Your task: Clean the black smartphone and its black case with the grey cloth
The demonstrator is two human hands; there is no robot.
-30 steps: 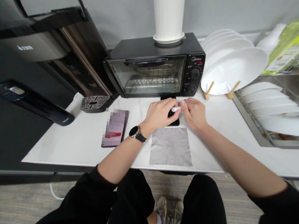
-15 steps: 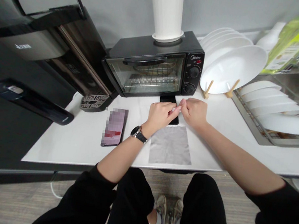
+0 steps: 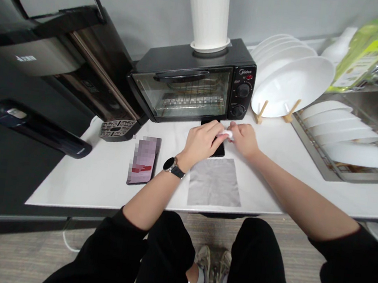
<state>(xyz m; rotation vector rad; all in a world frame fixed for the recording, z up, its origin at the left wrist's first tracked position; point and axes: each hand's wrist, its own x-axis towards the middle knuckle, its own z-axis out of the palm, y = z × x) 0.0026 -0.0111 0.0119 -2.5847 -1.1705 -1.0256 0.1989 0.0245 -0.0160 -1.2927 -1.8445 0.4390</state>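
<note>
My left hand (image 3: 203,141) lies over a black smartphone (image 3: 218,151), whose top and lower corner show around the fingers. A small white object (image 3: 228,135) sits at the fingertips, pinched by my right hand (image 3: 245,140), with the left fingertips touching it. It is too small to name exactly. A square grey cloth (image 3: 214,183) lies flat just below the phone, touching neither hand. To the left of my left hand is a second phone (image 3: 143,161), its surface blurred out. A black wristwatch (image 3: 171,167) circles my left wrist.
My hands work on a white countertop (image 3: 95,189), close below a black Midea toaster oven (image 3: 189,86). White plates stand in a wooden holder (image 3: 280,86) to the right, beside a metal dish rack (image 3: 342,138). A dark appliance (image 3: 64,55) stands at the left.
My hands have parted slightly, with the left drawn back over the phone. The white object has shifted a little to the right, and more of it shows.
</note>
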